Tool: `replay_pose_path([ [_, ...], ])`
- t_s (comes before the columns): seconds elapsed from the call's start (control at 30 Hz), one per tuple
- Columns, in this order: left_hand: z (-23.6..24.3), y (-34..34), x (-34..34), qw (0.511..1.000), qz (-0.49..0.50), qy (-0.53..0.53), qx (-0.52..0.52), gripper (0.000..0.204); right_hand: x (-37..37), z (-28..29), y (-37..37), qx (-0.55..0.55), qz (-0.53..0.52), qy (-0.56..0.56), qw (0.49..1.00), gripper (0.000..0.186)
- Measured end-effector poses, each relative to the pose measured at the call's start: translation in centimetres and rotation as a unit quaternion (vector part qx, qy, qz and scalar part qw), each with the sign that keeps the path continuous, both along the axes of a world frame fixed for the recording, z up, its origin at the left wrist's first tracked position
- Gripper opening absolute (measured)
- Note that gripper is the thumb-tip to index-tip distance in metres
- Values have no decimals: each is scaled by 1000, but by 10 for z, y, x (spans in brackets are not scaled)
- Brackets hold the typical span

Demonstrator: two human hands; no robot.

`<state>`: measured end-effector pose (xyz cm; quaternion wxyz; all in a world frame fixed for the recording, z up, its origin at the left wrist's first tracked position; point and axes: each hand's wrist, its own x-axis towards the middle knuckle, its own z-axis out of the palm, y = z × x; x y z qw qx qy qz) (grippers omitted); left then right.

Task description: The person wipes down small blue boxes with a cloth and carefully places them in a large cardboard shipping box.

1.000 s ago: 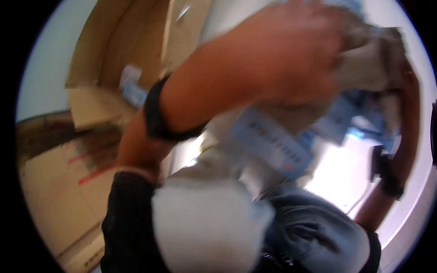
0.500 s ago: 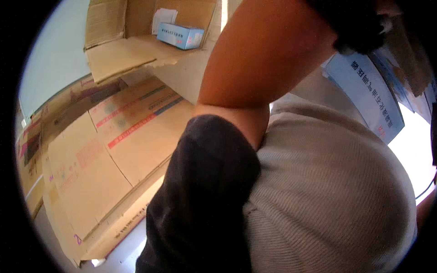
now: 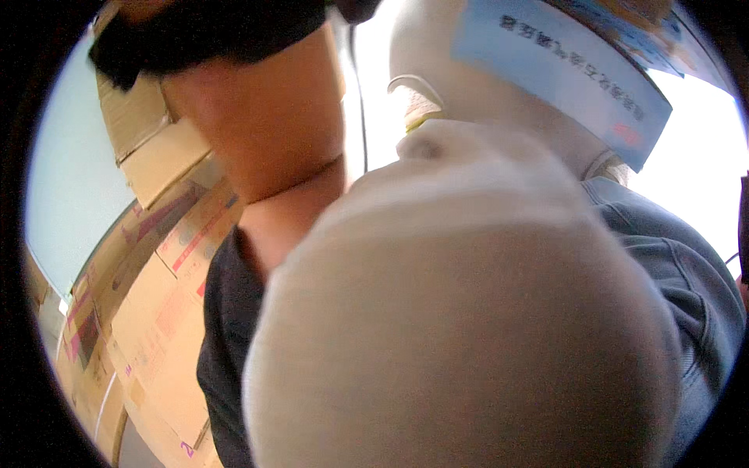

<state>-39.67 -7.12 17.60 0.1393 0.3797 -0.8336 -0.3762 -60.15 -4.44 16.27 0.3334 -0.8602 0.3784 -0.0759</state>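
Note:
My left arm is bare between a dark sleeve below and a black glove or cuff at the top edge. The fingers at its end are hidden, so I cannot make out whether they hold anything. A light blue printed box lies at the upper right, apart from the visible part of this arm. A large rounded beige fabric surface, blurred, fills the lower middle and covers much of the view. My right hand does not show.
Flattened brown cardboard cartons lie at the left, with an open carton's flap above them. Blue-grey clothing shows at the right. A dark cable hangs before a bright area.
My left arm has swung from upper right to upper left. The beige fabric looms larger, and the small blue box in the open carton is now out of sight.

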Motion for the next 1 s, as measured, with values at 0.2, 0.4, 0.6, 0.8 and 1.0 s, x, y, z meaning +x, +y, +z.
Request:
replay_pose_path([
  [0.2,-11,-9,20,999,43,1,6,88,-12,-2,-11,-11,19,-22,1000,81],
  [0.4,-18,-18,45,997,71,19,-20,94,-64,17,-48,5,-46,-49,998,87],
  [0.6,0,-22,54,992,86,44,-87,99,-131,85,-107,109,-257,-259,925,93],
  [0.8,56,-31,53,977,73,58,-192,105,-89,101,-97,231,-246,-331,881,78],
  [1.0,109,-75,5,926,76,1,-371,111,-38,132,-115,321,-185,-449,813,86],
])
